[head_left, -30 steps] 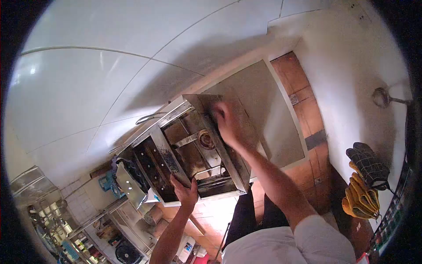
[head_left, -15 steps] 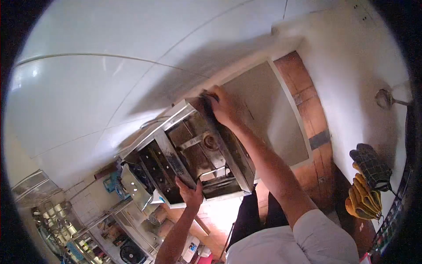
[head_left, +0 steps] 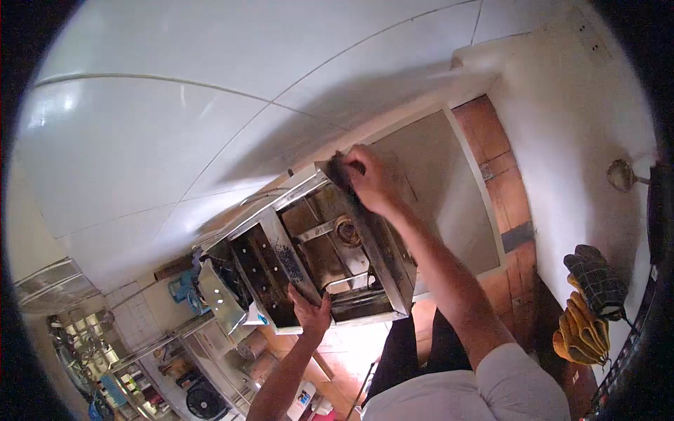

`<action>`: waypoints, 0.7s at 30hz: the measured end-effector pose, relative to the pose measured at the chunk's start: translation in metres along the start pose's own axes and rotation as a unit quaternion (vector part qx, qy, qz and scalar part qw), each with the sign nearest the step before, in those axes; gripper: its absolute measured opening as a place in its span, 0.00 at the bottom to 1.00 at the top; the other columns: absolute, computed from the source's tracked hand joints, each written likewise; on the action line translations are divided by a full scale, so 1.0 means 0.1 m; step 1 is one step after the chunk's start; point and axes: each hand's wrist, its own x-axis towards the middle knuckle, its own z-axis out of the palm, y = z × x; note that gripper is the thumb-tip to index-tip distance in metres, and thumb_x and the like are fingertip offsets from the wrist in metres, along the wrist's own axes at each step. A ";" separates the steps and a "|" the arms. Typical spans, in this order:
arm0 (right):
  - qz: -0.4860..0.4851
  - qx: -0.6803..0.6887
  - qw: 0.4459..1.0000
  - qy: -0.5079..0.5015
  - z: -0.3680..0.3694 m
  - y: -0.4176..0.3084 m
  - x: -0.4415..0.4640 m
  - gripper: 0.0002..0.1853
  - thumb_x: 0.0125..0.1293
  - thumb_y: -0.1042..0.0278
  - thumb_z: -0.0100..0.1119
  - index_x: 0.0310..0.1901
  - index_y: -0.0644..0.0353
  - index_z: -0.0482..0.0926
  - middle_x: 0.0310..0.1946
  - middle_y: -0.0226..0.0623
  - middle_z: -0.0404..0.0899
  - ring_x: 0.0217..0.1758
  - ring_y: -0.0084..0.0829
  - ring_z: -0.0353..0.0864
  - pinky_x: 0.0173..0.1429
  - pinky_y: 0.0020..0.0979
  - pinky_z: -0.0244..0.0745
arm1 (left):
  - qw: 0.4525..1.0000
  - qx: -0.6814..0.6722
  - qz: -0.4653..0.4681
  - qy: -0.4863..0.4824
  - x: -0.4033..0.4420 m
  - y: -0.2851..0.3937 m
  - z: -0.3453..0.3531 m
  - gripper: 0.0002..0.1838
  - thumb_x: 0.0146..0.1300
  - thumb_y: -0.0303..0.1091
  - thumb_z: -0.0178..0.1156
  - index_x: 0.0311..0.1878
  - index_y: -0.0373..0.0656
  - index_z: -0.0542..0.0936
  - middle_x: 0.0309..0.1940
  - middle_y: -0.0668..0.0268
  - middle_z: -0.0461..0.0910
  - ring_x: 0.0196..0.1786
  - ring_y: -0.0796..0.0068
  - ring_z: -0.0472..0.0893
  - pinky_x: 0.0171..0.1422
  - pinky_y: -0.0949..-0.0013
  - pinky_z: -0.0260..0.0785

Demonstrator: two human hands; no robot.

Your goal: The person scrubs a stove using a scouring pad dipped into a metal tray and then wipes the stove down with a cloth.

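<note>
A metal gas stove body (head_left: 406,298), its top open and its inside stained dark, stands tilted in the middle of the view. Inside it is a round rusty burner (head_left: 347,230) on a crossbar. My left hand (head_left: 312,313) grips the near end of a soot-specked metal strip (head_left: 286,256), thumb and fingers on either side. At the far right corner of the stove, my right hand (head_left: 370,181) is closed around a dark, rough-looking pad (head_left: 340,168) pressed on the blackened side rail. The pad's exact kind is hard to make out.
White wall panels (head_left: 175,133) rise behind the stove, and a grey board (head_left: 435,189) lies to its right. Yellow-and-dark gloves (head_left: 584,330) and a ladle (head_left: 620,175) hang at the right. A blue object (head_left: 186,293) and a rack (head_left: 133,379) are at the left.
The whole view has shifted slightly, so things sit a little lower and to the right. My right hand stays at the far corner with the pad; my left hand keeps its grip.
</note>
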 end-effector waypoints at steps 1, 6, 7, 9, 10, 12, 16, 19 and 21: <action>-0.002 -0.005 1.000 0.004 -0.02 0.06 0.06 0.08 0.64 0.72 0.62 0.41 0.63 0.76 0.40 0.46 0.80 0.46 0.48 0.83 0.52 0.41 0.75 | 1.000 0.026 -0.011 -0.002 -0.01 0.02 -0.02 0.55 0.56 0.41 0.72 0.76 0.35 0.46 0.56 0.35 0.72 0.56 0.32 0.76 0.61 0.49 0.70; 0.031 -0.058 0.998 -0.007 0.04 0.28 0.14 0.07 0.65 0.71 0.61 0.41 0.64 0.76 0.41 0.47 0.79 0.49 0.47 0.80 0.52 0.40 0.73 | 0.994 0.099 -0.039 -0.008 0.10 0.35 -0.02 0.55 0.58 0.44 0.71 0.76 0.32 0.45 0.54 0.34 0.74 0.55 0.32 0.77 0.60 0.49 0.70; 0.000 -0.010 1.000 0.000 0.08 0.10 0.12 0.07 0.65 0.72 0.61 0.42 0.63 0.76 0.41 0.48 0.78 0.49 0.49 0.80 0.53 0.41 0.73 | 0.996 0.091 -0.024 -0.012 0.04 0.36 -0.08 0.54 0.58 0.44 0.71 0.75 0.32 0.45 0.54 0.34 0.74 0.55 0.32 0.77 0.60 0.49 0.70; -0.067 0.082 0.994 0.023 0.07 -0.16 0.12 0.08 0.64 0.75 0.61 0.45 0.62 0.77 0.42 0.49 0.78 0.50 0.53 0.79 0.53 0.45 0.73 | 0.996 0.082 -0.033 -0.018 0.02 0.49 -0.11 0.54 0.58 0.46 0.71 0.74 0.30 0.47 0.55 0.34 0.73 0.56 0.34 0.77 0.61 0.49 0.69; -0.021 0.048 0.999 0.009 0.02 -0.17 0.04 0.08 0.65 0.75 0.61 0.45 0.62 0.78 0.43 0.48 0.78 0.50 0.52 0.80 0.55 0.45 0.73 | 0.995 0.073 -0.059 -0.025 0.01 0.50 -0.12 0.54 0.58 0.47 0.72 0.74 0.29 0.48 0.55 0.34 0.73 0.57 0.35 0.77 0.61 0.49 0.69; 0.056 0.031 0.998 0.002 0.04 0.24 -0.29 0.08 0.65 0.72 0.63 0.45 0.60 0.79 0.45 0.47 0.79 0.53 0.50 0.79 0.60 0.44 0.72 | 0.995 0.074 -0.072 -0.016 0.20 0.52 -0.15 0.54 0.56 0.48 0.73 0.73 0.28 0.51 0.55 0.35 0.74 0.57 0.36 0.77 0.61 0.49 0.69; 0.072 -0.023 0.997 0.012 -0.14 0.56 -0.99 0.08 0.64 0.70 0.65 0.44 0.60 0.80 0.47 0.45 0.80 0.56 0.48 0.78 0.65 0.41 0.71 | 0.986 0.134 -0.017 0.096 0.98 0.50 -0.04 0.52 0.54 0.50 0.75 0.71 0.29 0.57 0.56 0.35 0.75 0.57 0.36 0.78 0.63 0.48 0.70; 0.052 0.011 0.998 0.014 -0.18 0.18 -0.76 0.08 0.64 0.71 0.65 0.44 0.60 0.81 0.48 0.45 0.80 0.58 0.47 0.78 0.65 0.41 0.70 | 0.965 0.191 -0.140 0.114 1.09 0.97 0.06 0.48 0.54 0.46 0.73 0.70 0.30 0.59 0.60 0.35 0.73 0.60 0.35 0.76 0.65 0.46 0.69; 0.020 0.056 0.998 0.026 -0.09 -0.10 -0.42 0.08 0.64 0.73 0.65 0.44 0.60 0.80 0.47 0.44 0.81 0.55 0.45 0.79 0.62 0.40 0.71 | 0.956 0.180 -0.201 0.115 1.12 1.08 0.09 0.47 0.55 0.45 0.71 0.70 0.30 0.58 0.62 0.35 0.72 0.62 0.35 0.75 0.65 0.46 0.68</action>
